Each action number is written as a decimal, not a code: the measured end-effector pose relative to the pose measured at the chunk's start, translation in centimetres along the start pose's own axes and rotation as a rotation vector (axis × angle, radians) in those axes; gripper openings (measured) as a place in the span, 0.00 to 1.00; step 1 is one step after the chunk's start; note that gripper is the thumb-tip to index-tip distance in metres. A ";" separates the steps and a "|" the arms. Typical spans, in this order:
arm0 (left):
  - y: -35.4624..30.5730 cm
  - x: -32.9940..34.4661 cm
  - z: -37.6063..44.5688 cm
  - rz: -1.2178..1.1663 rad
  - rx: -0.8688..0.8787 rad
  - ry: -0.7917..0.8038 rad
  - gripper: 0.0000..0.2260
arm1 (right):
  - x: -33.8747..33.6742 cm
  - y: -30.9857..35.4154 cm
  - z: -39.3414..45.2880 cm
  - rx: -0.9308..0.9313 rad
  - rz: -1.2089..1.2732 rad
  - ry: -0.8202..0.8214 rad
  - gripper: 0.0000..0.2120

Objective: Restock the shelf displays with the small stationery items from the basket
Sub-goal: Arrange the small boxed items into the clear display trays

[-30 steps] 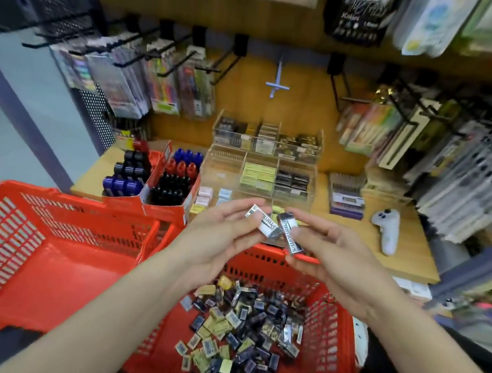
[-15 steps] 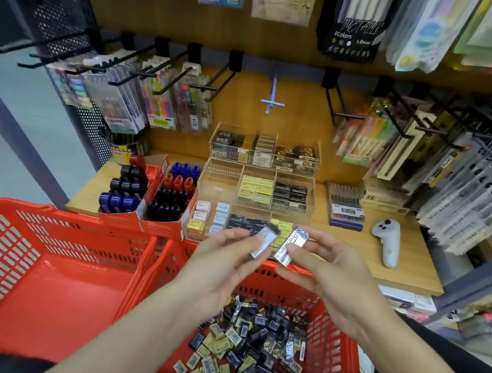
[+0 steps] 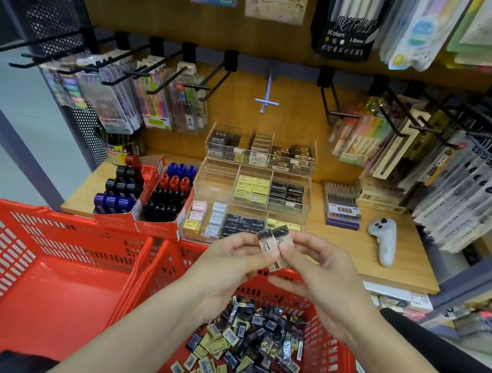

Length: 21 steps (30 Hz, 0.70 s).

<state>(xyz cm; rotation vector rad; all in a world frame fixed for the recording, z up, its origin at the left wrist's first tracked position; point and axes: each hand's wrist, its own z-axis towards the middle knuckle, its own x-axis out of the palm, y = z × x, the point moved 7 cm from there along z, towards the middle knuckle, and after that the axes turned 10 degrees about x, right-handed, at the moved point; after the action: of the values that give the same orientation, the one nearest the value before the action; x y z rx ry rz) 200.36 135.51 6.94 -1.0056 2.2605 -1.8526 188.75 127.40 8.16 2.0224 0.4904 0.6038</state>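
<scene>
Above the right red basket (image 3: 337,361), both my hands hold small wrapped erasers side by side. My left hand (image 3: 228,265) pinches one eraser (image 3: 265,242) between thumb and fingers. My right hand (image 3: 317,274) pinches the eraser (image 3: 282,238) next to it, and the two packs touch. The basket below holds a heap of several small erasers (image 3: 244,352) in black, yellow and silver wrappers. Just beyond my hands stands the clear tiered display (image 3: 217,179) with compartments of erasers; its middle-left compartment looks bare.
An empty red basket (image 3: 23,276) sits at the left. Red boxes of markers (image 3: 147,192) stand left of the display. A white controller (image 3: 383,239) and a pen box (image 3: 342,208) lie on the wooden shelf at right. Pegs with hanging pen packs jut out above.
The hands have brought the two erasers together and turned them upright, close in front of the display's lowest tier. The view has tilted up slightly toward the shelf.
</scene>
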 end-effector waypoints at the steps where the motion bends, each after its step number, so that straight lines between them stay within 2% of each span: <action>1: 0.2 0.1 -0.1 -0.003 -0.004 0.005 0.16 | 0.2 -0.1 -0.1 -0.014 -0.013 0.009 0.09; 5: 0.1 0.1 0.1 -0.006 -0.007 -0.012 0.14 | 0.2 0.8 0.0 -0.093 -0.276 -0.044 0.13; 9: -0.6 -0.3 0.3 0.111 0.045 -0.012 0.13 | 0.0 1.9 0.0 -0.161 -0.593 -0.060 0.17; 13: -0.4 -0.6 0.6 0.159 0.043 -0.020 0.11 | -0.1 2.1 0.0 -0.201 -0.609 -0.072 0.14; 17: -0.8 -1.3 1.5 0.175 0.049 -0.044 0.13 | 0.7 3.6 -0.5 -0.485 -0.938 -0.124 0.22; 21: -1.8 -1.5 4.3 0.218 0.027 -0.020 0.12 | 1.7 4.9 1.8 -0.609 -1.178 -0.132 0.26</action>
<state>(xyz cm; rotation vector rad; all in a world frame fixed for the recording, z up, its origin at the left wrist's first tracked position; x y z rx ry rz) 204.15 132.44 6.86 -0.7359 2.2255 -1.7693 191.70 124.79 12.01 0.9227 1.1145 -0.1231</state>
